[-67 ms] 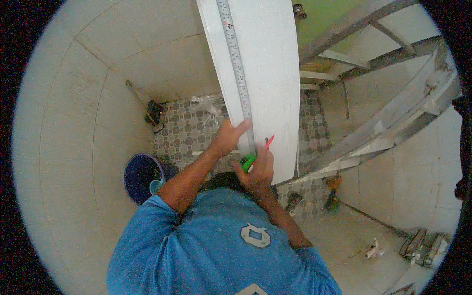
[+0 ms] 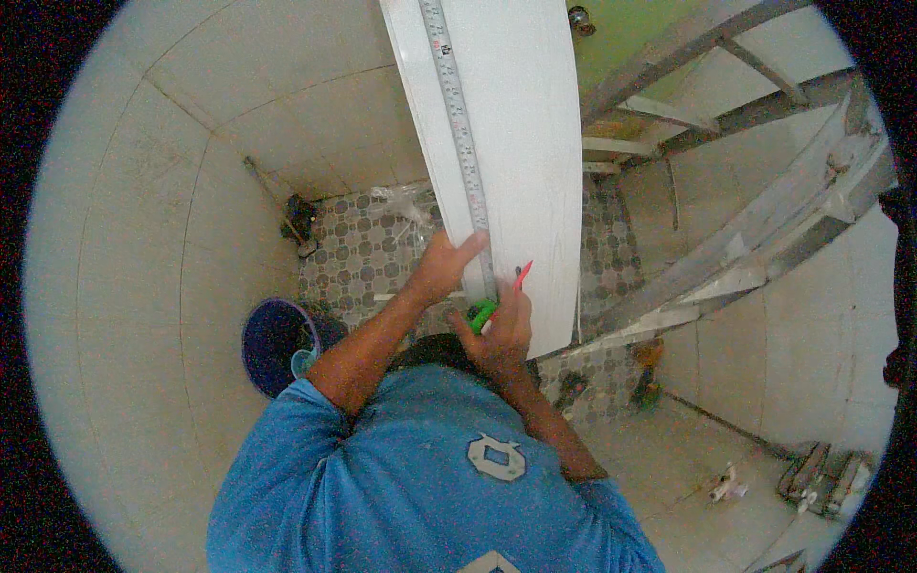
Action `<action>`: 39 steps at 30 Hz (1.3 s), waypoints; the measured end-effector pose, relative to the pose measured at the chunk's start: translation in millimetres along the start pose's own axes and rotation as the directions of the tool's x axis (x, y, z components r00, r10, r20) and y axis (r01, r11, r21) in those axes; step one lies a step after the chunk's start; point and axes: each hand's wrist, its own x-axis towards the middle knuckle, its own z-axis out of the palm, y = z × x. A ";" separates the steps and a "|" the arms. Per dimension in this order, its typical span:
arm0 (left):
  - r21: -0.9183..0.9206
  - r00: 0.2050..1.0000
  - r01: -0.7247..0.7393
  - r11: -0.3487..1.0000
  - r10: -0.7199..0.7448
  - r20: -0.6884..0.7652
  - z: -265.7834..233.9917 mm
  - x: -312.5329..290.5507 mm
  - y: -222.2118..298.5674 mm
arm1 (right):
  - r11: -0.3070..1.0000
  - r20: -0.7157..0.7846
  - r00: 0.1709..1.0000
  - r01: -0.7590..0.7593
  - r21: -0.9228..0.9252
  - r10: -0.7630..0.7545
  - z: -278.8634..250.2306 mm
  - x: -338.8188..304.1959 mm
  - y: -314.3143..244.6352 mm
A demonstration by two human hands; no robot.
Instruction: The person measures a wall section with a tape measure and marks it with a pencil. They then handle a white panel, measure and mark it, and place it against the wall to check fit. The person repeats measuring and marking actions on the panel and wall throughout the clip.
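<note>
A long white panel (image 2: 525, 162) stretches away from my body. Along its left side lies the pulled-out blade (image 2: 458, 119) of a tape measure. My left hand (image 2: 444, 270) grips the panel's left edge, thumb on top by the blade and fingers hidden beneath. In my right hand (image 2: 503, 339) is the green tape measure case (image 2: 480, 315), at the panel's near end. A slim red pen or pencil (image 2: 522, 276) also sticks out between the right fingers, its tip pointing up and right over the panel.
A grey ladder-like frame (image 2: 755, 244) leans at the right, close to the panel. On the left stands a dark blue bucket (image 2: 250, 349) with a light blue dipper (image 2: 303, 362). Patterned tiles cover the floor (image 2: 358, 244); a tiled wall (image 2: 134, 258) rises left. A toilet brush-like object (image 2: 300, 229) stands there.
</note>
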 end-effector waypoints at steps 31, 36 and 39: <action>0.084 0.953 0.257 0.963 -0.238 -0.189 -0.3 -79.3 -12.6 | 0.996 0.127 0.989 -0.084 0.041 0.078 -57.1 -17.7 -70.8; 0.115 0.961 0.223 0.968 -0.198 -0.193 19.7 -86.1 0.9 | 0.986 0.184 0.973 -0.153 0.060 0.140 -53.4 -8.2 -45.9; 0.120 0.969 0.175 0.977 -0.149 -0.195 30.5 -82.7 -3.8 | 0.984 0.203 0.968 -0.166 0.066 0.150 -55.8 -12.8 -36.2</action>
